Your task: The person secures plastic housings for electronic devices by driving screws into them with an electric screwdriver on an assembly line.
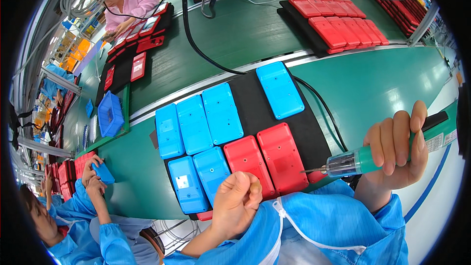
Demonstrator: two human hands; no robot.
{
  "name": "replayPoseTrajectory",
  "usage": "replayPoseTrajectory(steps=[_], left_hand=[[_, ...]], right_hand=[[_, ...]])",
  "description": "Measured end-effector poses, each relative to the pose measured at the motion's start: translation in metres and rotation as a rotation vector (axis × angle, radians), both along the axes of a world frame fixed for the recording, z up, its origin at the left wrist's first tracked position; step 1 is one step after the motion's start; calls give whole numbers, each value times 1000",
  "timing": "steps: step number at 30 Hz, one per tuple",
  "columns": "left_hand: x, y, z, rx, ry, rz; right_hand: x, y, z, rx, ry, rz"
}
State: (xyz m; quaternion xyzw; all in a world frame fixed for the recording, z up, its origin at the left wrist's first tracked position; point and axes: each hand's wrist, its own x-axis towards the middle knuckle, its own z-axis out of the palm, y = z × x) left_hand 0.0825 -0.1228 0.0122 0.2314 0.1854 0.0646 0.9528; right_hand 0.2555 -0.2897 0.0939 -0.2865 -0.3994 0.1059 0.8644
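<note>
My right hand [400, 147] is wrapped round a green electric screwdriver [348, 163] with a clear front sleeve. Its thin bit points left, at the right edge of a red plastic case [283, 159]; whether it touches cannot be told. My left hand [234, 203] is closed, thumb against curled fingers, in front of a second red case [248, 159]. Anything inside that hand is hidden. Several blue cases [221, 113] lie in two rows on a black mat [250, 95], with one blue case [279, 90] apart at the far right.
A black cable [324, 105] runs beside the mat. Beyond the metal rail, a black tray holds rows of red cases [338, 19]. A blue bin [111, 114] stands at the left. A co-worker on the left holds a blue case [103, 172]; another person in pink [132, 0] sits across.
</note>
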Motion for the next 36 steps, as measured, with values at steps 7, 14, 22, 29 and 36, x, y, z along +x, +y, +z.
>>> replayPoseTrajectory(steps=[7,14,22,29,36], left_hand=[[14,-19,14,1168,48,-182],[23,-29,4,1520,-56,34],[24,-26,5,1673,-100,148],[26,-25,4,1737,-134,153],[31,-23,7,1830,-153,99]], right_hand=[[-9,2,2,5,4,53],[-16,1,2,-48,-93,57],[-17,2,0,-58,-110,88],[-14,5,-4,-78,-107,160],[-8,10,-1,-101,-182,216]])
